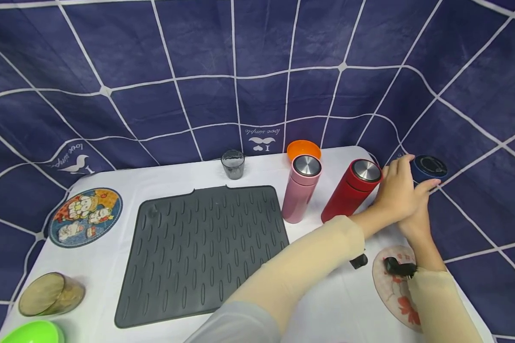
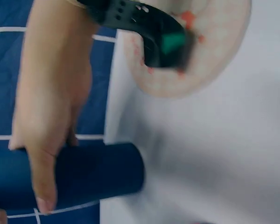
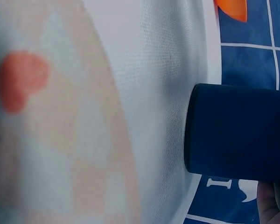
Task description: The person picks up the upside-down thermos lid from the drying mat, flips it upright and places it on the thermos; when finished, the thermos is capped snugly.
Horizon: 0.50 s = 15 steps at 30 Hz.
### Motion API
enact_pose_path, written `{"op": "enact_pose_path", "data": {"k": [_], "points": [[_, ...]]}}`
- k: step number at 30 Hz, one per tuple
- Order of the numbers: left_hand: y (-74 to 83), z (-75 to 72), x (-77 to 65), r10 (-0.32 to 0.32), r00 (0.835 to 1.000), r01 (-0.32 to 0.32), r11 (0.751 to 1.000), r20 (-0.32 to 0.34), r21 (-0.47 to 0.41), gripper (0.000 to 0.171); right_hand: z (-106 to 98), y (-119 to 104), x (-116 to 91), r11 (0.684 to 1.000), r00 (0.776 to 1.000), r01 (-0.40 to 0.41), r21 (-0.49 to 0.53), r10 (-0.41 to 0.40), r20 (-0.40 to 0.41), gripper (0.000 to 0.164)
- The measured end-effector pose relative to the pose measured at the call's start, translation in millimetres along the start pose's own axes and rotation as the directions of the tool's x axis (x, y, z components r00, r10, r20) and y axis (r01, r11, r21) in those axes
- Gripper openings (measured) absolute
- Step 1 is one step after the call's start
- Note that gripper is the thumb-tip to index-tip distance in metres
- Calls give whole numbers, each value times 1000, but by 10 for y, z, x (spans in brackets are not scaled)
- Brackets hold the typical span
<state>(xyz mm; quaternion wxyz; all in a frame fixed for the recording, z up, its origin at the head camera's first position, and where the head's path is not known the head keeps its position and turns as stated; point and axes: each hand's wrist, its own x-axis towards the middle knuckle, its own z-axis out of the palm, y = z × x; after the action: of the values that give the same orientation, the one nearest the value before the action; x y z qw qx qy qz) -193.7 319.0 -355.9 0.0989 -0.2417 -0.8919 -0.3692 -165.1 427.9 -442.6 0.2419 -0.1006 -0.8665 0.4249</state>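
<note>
At the right end of the table, both hands hold a dark blue thermos [image 1: 430, 167]. My left hand [image 1: 396, 193] grips its upper part, fingers on one side and thumb on the other. Lower down, my right hand [image 1: 417, 221] is around the body, partly hidden behind the left in the head view. The left wrist view shows the right hand [image 2: 49, 121] with its thumb across the thermos [image 2: 100, 170]. In the right wrist view, the thermos base [image 3: 233, 133] is near the table edge; whether it touches the cloth I cannot tell.
Left of the hands stand a red thermos [image 1: 351, 190] and a pink thermos [image 1: 300, 190], with an orange bowl [image 1: 302, 148] behind. A floral placemat [image 1: 390, 290] lies below the right wrist. Further left are a grey mat [image 1: 206, 252], glass [image 1: 233, 164], patterned placemat [image 1: 85, 216], amber cup [image 1: 51, 295] and green bowl [image 1: 34, 333].
</note>
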Motion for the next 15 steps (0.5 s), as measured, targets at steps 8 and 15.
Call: {"op": "enact_pose_path", "data": {"k": [8,15], "points": [[-38,23,-6,-5,1000,5,999,7,-54,79,-15,-8,-23,997,998,-50,-55,52,32,68],[-43,11,12,5,1000,-4,1000,16,-27,73,-4,-10,-41,997,996,-83,13,82,43,84]]}}
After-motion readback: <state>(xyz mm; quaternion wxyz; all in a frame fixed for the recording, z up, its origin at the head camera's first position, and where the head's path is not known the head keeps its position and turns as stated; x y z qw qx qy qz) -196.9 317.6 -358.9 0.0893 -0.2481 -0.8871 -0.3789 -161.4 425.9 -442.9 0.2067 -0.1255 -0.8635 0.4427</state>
